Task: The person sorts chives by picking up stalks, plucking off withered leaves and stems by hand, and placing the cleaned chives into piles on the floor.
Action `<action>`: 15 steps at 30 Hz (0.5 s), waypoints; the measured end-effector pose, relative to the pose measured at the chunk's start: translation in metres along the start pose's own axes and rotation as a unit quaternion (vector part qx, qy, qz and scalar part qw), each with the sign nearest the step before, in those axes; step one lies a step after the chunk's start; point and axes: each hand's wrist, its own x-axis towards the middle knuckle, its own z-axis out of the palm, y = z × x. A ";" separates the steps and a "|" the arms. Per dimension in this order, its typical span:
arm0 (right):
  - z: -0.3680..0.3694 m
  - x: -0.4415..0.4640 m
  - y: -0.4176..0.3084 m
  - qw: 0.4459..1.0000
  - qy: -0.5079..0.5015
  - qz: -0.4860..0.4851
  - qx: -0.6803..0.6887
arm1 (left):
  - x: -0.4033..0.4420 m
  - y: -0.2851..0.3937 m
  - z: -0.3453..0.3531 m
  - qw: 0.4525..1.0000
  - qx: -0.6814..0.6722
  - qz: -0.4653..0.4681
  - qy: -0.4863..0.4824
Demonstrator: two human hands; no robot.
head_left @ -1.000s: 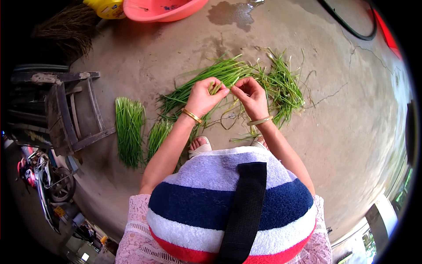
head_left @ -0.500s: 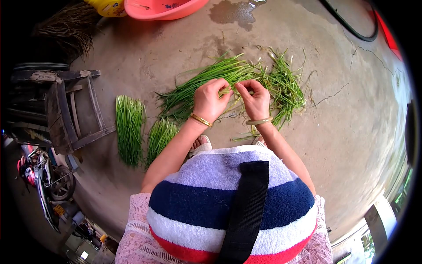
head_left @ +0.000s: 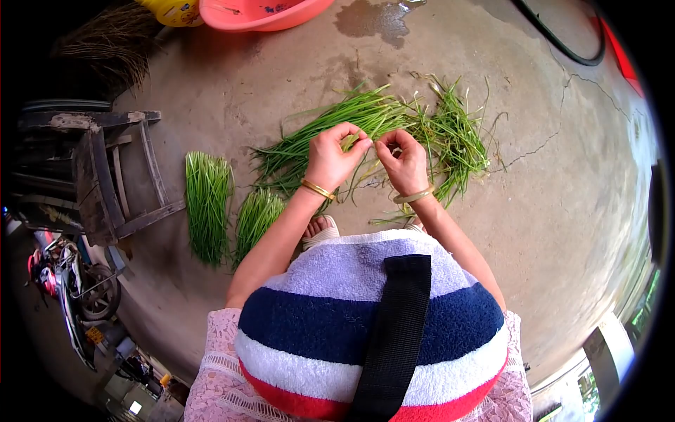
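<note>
My left hand (head_left: 335,158), a gold bangle at its wrist, is pinched over a few thin green chives that trail below its fingers. Close beside it, thumb and forefinger pressed together, is my right hand (head_left: 406,163) with a pale bangle; what it pinches is too small to make out. Beyond both hands a long pile of chives (head_left: 365,112) lies on the floor. A looser, tangled heap of chives (head_left: 457,137) spreads to its right. Toward the left are two neat bundles, a taller chive bundle (head_left: 207,207) and a shorter one (head_left: 257,221).
A worn wooden stool (head_left: 105,169) lies on its side at the left, near a straw broom (head_left: 105,49). A pink basin (head_left: 267,17) and a yellow container (head_left: 172,10) stand at the top. A black hose (head_left: 562,46) curves at the upper right. A motorbike (head_left: 67,288) is at lower left.
Both hands have shifted slightly; the left fingertips have come down, and the right hand has moved a little to the left and lower. The chive piles and bundles look the same.
</note>
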 end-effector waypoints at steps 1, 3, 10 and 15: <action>-0.001 -0.001 -0.001 1.000 -0.008 0.001 -0.012 | 0.001 -0.001 -0.001 1.000 -0.001 -0.005 0.000; -0.001 -0.001 0.002 1.000 -0.008 -0.004 0.001 | 0.002 -0.002 -0.003 1.000 -0.003 -0.010 0.000; 0.000 0.006 0.004 0.991 0.008 0.006 0.137 | 0.001 -0.011 -0.003 0.998 -0.014 -0.048 -0.024; -0.003 0.011 0.000 0.969 -0.067 0.102 0.216 | 0.000 -0.009 -0.002 0.999 -0.014 -0.030 -0.043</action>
